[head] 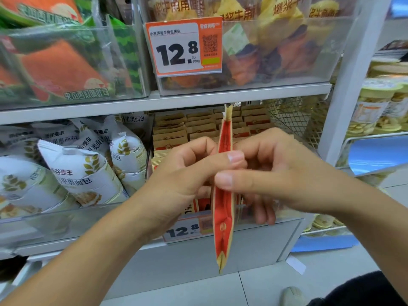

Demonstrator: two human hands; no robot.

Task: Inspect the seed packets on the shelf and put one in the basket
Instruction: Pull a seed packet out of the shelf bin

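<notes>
Reference landmark: the red and tan seed packet (224,195), held edge-on and upright in front of the shelf (132,104).

Far left of the packet, above the shelf board, a clear bin (72,62) holds orange and green watermelon-print bags. Below that board, left of the packet, white bread bags (84,171) with gold wheat emblems lie stacked and tilted in a clear-fronted tray.

The left hand (176,173) is just left of the packet. Its fingers are curled and its thumb (231,159) reaches across the packet's front edge, pinching it at mid-height.

Above the packet, an orange price tag (184,46) reading 12.8 hangs on a clear bin of yellow and orange pastry bags (265,40). Directly behind the packet, rows of tan seed packets (198,124) stand in their shelf compartment; both hands and the held packet cover the middle of these rows. A second 12.8 price tag (183,230) sits below the left hand, its right part hidden by the packet.

The right hand (276,171) is just right of the packet. Its thumb (225,178) presses the packet below the left thumb, with the remaining fingers curled behind.

Right of the packet, a wire mesh basket (295,118) hangs at shelf level. Beyond a white upright post (353,85), clear tubs of yellow snacks (375,102) stand on a neighbouring shelf.
</notes>
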